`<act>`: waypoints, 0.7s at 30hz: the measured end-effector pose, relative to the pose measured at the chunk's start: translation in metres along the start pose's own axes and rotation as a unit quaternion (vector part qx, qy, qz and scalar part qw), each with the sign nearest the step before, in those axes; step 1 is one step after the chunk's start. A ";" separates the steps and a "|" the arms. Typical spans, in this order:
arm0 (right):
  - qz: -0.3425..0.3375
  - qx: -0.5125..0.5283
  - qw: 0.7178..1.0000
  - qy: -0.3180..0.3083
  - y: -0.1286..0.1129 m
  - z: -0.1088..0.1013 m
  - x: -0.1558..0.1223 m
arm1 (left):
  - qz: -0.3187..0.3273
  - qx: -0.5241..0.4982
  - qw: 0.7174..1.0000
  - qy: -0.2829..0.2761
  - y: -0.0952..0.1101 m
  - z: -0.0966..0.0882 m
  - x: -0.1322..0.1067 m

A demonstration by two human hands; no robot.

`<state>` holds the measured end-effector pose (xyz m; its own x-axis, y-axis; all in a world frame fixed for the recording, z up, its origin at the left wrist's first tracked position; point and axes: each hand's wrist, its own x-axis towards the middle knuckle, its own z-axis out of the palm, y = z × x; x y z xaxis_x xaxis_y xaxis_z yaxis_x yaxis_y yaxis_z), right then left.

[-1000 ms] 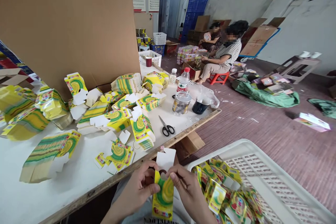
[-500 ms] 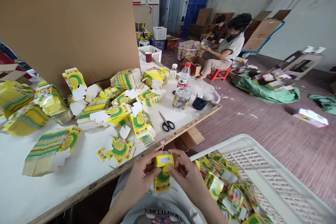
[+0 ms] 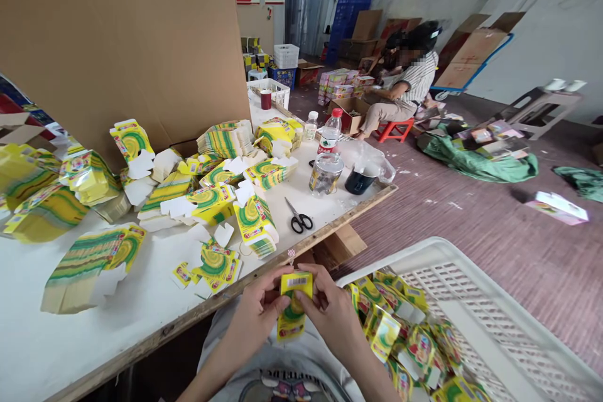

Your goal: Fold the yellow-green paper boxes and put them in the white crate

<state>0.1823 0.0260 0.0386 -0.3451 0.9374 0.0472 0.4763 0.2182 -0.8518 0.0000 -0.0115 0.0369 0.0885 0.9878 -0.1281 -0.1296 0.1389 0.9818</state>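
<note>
I hold a small yellow and green carton (image 3: 293, 303) upright over my lap, just below the table's front edge. My left hand (image 3: 252, 319) pinches its left side, and my right hand (image 3: 330, 311) grips its right side and top, where a closed flap shows a barcode. A white plastic crate (image 3: 475, 320) at my right holds several folded cartons of the same kind (image 3: 400, 339). Flat unfolded cartons (image 3: 214, 264) lie on the white table (image 3: 151, 301) closest to my hands, with more stacks (image 3: 89, 260) further left.
Scissors (image 3: 298, 218), a clear jar (image 3: 324, 174), a water bottle (image 3: 330, 132) and a dark cup (image 3: 358, 181) stand at the table's right end. A large cardboard sheet (image 3: 127, 38) leans behind the table. Two persons (image 3: 402, 91) sit on low stools across the floor.
The carton's white top flap, which stood open a second ago, is now folded shut with the barcode showing. Both hands have kept hold and shifted slightly up toward the table edge.
</note>
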 end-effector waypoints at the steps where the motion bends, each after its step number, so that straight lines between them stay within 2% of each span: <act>1: -0.023 0.008 1.000 0.001 0.000 -0.001 0.000 | -0.003 -0.012 1.000 0.009 -0.001 0.001 0.001; 3: -0.063 0.024 0.998 0.011 0.000 -0.002 0.001 | -0.020 -0.031 0.999 0.017 -0.002 0.004 0.003; 5: -0.074 0.037 0.996 0.026 0.002 -0.006 0.001 | -0.029 -0.025 0.999 0.005 -0.002 0.008 0.003; 6: -0.069 0.038 0.996 0.031 0.003 -0.010 0.000 | -0.027 -0.006 1.000 -0.004 -0.002 0.009 0.003; 8: -0.052 0.007 0.997 0.051 0.011 -0.027 -0.004 | -0.005 0.102 0.995 0.007 0.000 0.003 0.003; 9: -0.045 -0.031 0.997 0.059 0.017 -0.040 -0.007 | 0.009 0.174 0.984 0.030 0.001 -0.005 0.004; 11: -0.044 -0.145 0.979 0.134 0.033 -0.071 -0.013 | 0.029 0.322 0.940 0.111 0.003 -0.034 0.007; 13: -0.029 -0.234 0.947 0.219 0.050 -0.098 -0.017 | 0.022 0.384 0.908 0.167 0.004 -0.072 0.011; 15: -0.003 -0.237 0.944 0.231 0.061 -0.108 -0.015 | 0.001 0.454 0.871 0.187 0.003 -0.111 0.015; 16: 0.006 -0.216 0.951 0.221 0.062 -0.105 -0.013 | -0.014 0.486 0.854 0.185 0.002 -0.127 0.016; 18: 0.010 -0.150 0.971 0.184 0.052 -0.086 -0.007 | -0.047 0.542 0.819 0.183 0.000 -0.149 0.016; 21: -0.012 -0.057 0.989 0.139 0.016 -0.044 -0.002 | -0.070 0.602 0.778 0.166 -0.001 -0.153 0.012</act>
<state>0.2263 0.0391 0.0479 -0.1297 0.9663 0.2222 0.5641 0.2562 -0.7850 -0.1500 0.0110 0.0131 -0.2673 0.9603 -0.0792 0.8949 0.2779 0.3491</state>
